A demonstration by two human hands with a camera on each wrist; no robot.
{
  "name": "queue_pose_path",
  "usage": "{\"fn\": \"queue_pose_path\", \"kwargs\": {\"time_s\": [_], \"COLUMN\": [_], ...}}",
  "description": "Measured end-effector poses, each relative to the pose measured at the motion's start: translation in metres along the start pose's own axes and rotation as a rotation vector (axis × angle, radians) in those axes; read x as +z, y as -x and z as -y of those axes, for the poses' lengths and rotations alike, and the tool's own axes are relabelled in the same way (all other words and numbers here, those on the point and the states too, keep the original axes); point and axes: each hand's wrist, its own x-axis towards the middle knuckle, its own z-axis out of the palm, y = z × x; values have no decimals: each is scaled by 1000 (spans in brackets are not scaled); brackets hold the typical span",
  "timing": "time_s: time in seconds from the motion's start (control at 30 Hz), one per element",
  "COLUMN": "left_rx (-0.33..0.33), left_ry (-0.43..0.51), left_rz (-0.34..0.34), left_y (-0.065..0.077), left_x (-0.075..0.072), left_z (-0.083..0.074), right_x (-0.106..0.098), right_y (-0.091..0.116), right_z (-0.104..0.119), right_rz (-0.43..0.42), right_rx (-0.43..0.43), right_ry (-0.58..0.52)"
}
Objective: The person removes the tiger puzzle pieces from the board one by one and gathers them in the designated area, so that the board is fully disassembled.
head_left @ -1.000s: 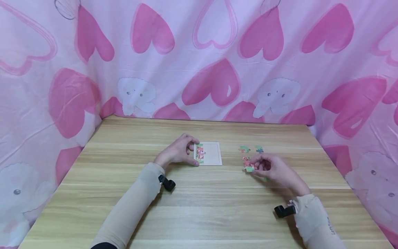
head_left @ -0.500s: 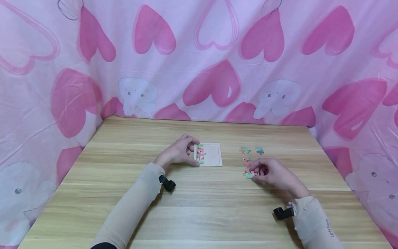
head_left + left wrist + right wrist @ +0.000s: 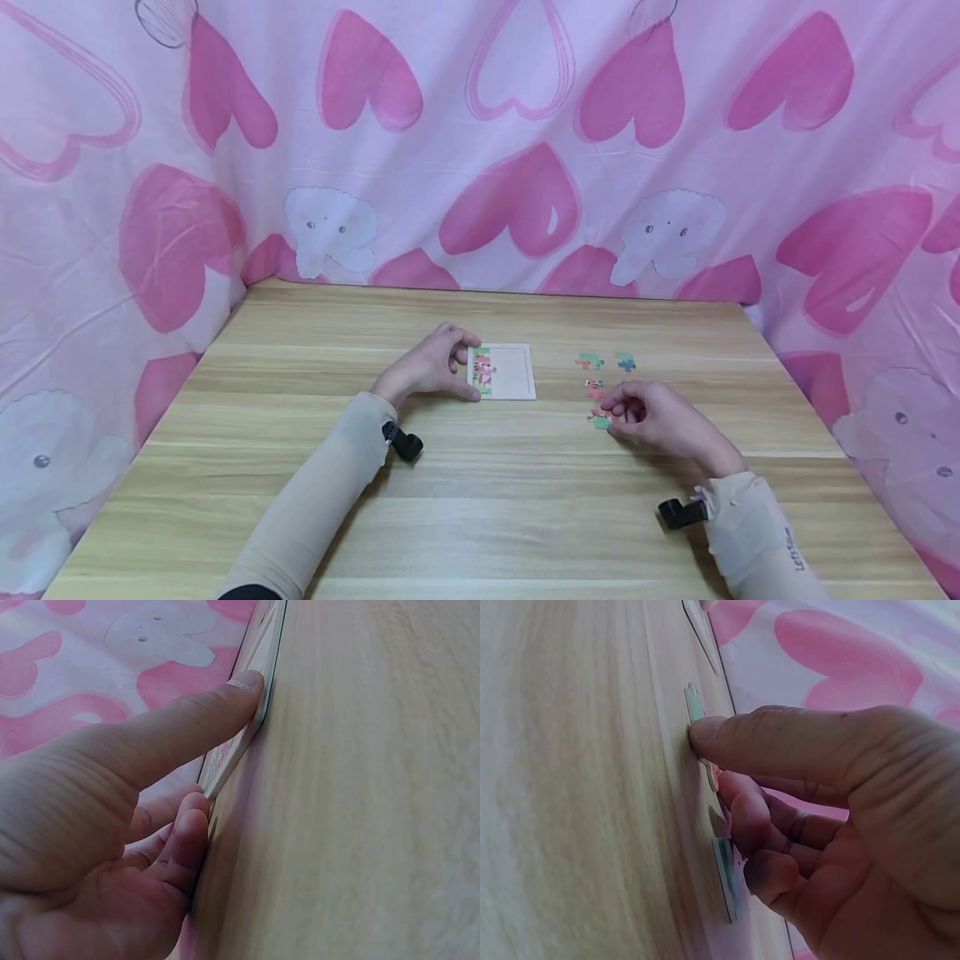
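My left hand grips the left side of a white-rimmed puzzle tray, thumb at its near edge and fingers at its far corner. In the left wrist view, the thumb presses on the rim of the tray. A strip of fitted pieces with a pink animal fills the left part of the tray. To the right, my right hand pinches a green and red puzzle piece at the tabletop. Part of this puzzle piece shows beyond the thumb in the right wrist view.
Just behind the pinched piece lies a red piece. Farther back are a green piece and a blue-green piece. Another piece lies under the right fingers. A pink heart-patterned curtain borders the wooden table.
My right hand has moved slightly toward me with the green and red piece, uncovering more of the red piece behind. The left hand and tray have stayed put.
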Motion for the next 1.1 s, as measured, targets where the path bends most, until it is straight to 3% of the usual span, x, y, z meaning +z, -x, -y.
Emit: {"fn": "queue_pose_path", "kwargs": {"time_s": [0.2, 0.8, 1.1], "left_rx": [-6, -7, -9], "left_ry": [10, -7, -22], "left_rz": [-4, -3, -5], "left_y": [0, 0, 0], "left_x": [-1, 0, -1], "left_z": [-2, 0, -1], "right_x": [0, -4, -15], "right_y": [-1, 2, -2], "right_z": [1, 2, 17], "right_rz": [-2, -7, -120], "right_rx": [-67, -73, -69], "right_ry": [7, -18, -40]}}
